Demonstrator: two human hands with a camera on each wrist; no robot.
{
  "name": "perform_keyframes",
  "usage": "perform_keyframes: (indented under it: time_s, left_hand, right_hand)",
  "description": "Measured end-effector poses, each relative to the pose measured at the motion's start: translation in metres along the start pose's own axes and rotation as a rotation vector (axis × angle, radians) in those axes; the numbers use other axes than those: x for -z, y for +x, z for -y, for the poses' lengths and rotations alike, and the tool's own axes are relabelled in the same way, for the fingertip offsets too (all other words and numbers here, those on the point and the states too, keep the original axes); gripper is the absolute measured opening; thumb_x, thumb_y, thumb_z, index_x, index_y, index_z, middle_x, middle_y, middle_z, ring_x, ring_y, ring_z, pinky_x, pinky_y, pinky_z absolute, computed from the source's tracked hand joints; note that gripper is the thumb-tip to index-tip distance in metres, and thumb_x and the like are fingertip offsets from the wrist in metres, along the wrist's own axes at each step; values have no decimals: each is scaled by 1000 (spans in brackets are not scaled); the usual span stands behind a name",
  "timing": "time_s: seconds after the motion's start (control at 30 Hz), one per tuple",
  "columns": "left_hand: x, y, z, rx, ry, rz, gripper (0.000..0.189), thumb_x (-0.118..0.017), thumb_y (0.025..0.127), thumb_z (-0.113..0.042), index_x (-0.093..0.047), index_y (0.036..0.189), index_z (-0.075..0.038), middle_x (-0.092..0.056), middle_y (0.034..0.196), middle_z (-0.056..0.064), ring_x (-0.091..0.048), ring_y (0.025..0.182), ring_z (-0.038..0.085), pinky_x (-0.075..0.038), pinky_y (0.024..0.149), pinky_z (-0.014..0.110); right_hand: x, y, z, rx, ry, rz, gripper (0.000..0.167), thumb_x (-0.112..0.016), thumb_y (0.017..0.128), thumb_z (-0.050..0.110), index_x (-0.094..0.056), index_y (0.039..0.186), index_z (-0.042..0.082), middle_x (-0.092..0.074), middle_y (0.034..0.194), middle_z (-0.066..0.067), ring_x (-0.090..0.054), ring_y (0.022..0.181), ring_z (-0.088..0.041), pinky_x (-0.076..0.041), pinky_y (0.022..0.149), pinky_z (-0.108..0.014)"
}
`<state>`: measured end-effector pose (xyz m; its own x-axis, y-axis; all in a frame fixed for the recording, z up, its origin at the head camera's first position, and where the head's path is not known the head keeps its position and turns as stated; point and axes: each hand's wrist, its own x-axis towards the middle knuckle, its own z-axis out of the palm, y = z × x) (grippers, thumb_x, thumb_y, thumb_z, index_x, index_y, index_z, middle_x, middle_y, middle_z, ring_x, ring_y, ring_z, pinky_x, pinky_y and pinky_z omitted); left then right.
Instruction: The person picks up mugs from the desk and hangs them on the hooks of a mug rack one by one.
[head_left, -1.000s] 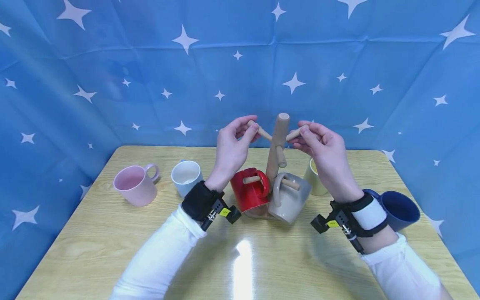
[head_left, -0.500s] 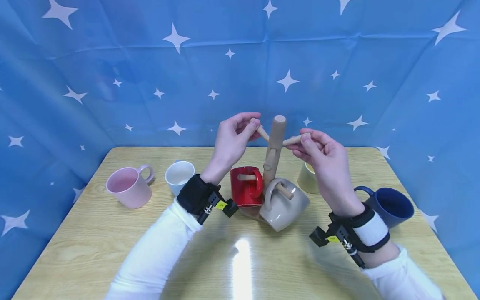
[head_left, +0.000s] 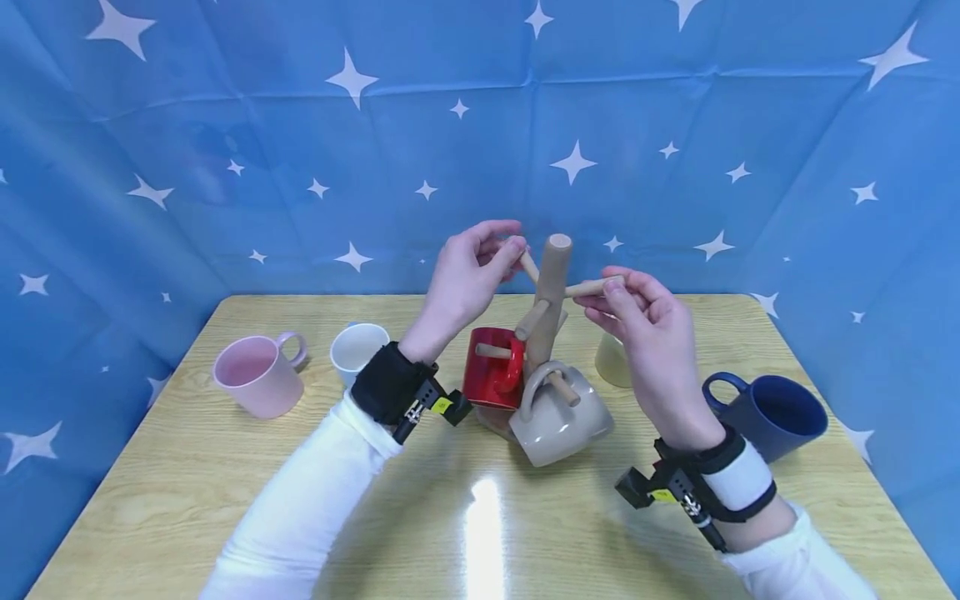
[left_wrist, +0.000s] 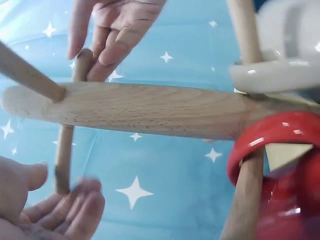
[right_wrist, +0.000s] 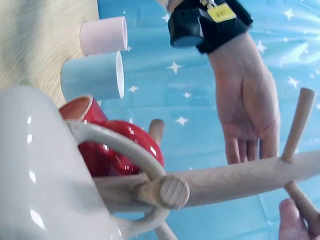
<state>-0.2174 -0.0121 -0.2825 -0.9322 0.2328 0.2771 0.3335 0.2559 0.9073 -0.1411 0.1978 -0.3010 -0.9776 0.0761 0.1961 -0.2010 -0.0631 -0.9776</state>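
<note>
Mug stand (head_left: 553, 275) is between the left hand (head_left: 465, 279) and the right hand (head_left: 652, 333), above the table (head_left: 150, 500). Below the left hand is the red mug (head_left: 487, 383), and below, between both hands, the grey mug (head_left: 566, 425); each has a lower peg through its handle. To the left of the left hand stand the pale blue mug (head_left: 358, 348), partly covered by the wrist strap (head_left: 390, 385), and farther the pink mug (head_left: 268, 390). The right hand partly hides the yellow mug (head_left: 613, 362); the dark blue mug (head_left: 776, 412) stands to its right. Left thumb and fingers are loosely bent around the left peg (left_wrist: 64, 155); the right hand pinches the right peg (head_left: 588, 288).
</note>
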Motion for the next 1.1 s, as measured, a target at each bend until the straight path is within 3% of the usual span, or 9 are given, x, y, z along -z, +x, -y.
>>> perform_keyframes:
  time_s: [0.13, 0.27, 0.4, 0.53, 0.67, 0.83, 1.0, 1.1]
  left_hand:
    - [5, -18, -2, -47, 53, -112, 43, -61, 108, -26, -59, 147, -9, -70, 140, 11, -69, 126, 26, -55, 111, 41]
    - [4, -44, -2, -124, 52, -196, 41, -62, 107, -25, -61, 145, -9, -70, 140, 9, -70, 126, 23, -58, 109, 42]
    - [-5, -70, -2, -232, 73, -215, 40, -67, 103, -19, -63, 140, -3, -71, 138, 14, -71, 124, 25, -60, 105, 42]
    - [-17, -86, -1, -300, 98, -198, 43, -75, 98, -17, -65, 136, -1, -73, 132, 17, -72, 121, 28, -64, 96, 41]
    - [-24, -90, -2, -328, 124, -190, 43, -81, 93, -16, -69, 132, -2, -73, 129, 16, -74, 108, 27, -67, 80, 39]
    - [-28, -86, -3, -387, 176, -189, 40, -84, 90, -16, -73, 126, -3, -76, 124, 13, -72, 95, 22, -64, 72, 27]
    - [-29, -82, -2, -435, 200, -189, 32, -84, 90, -12, -76, 119, -2, -78, 117, 13, -72, 91, 21, -60, 71, 23]
    - [-29, -81, 0, -458, 219, -194, 30, -83, 90, -9, -77, 118, -2, -79, 115, 13, -76, 97, 21, -61, 76, 24]
  right_hand:
    - [3, 4, 1, 51, -24, 20, 24, -59, 108, 27, -63, 128, 15, -76, 113, 13, -73, 107, -1, -59, 96, -17]
    - [9, 11, 2, 113, -73, 58, 28, -59, 108, 27, -65, 131, 11, -76, 115, 10, -72, 110, -2, -59, 96, -17]
    - [13, 18, 4, 127, -135, 113, 32, -58, 109, 30, -66, 131, 8, -76, 114, 9, -73, 110, -1, -59, 95, -17]
    - [14, 21, 5, 106, -194, 149, 31, -57, 109, 32, -69, 127, 9, -76, 111, 11, -74, 105, -2, -59, 94, -16]
    - [14, 22, 4, 89, -247, 161, 29, -56, 110, 33, -71, 122, 11, -77, 108, 12, -76, 100, -2, -60, 92, -15]
    - [14, 21, 4, 79, -238, 150, 28, -56, 109, 32, -71, 120, 11, -78, 105, 13, -77, 97, -1, -60, 91, -15]
    - [12, 21, 4, 83, -223, 132, 24, -58, 109, 30, -72, 116, 13, -78, 101, 14, -77, 95, -1, -60, 90, -16]
    - [11, 20, 4, 89, -214, 124, 22, -58, 109, 29, -73, 115, 13, -79, 99, 14, -78, 94, -1, -61, 89, -16]
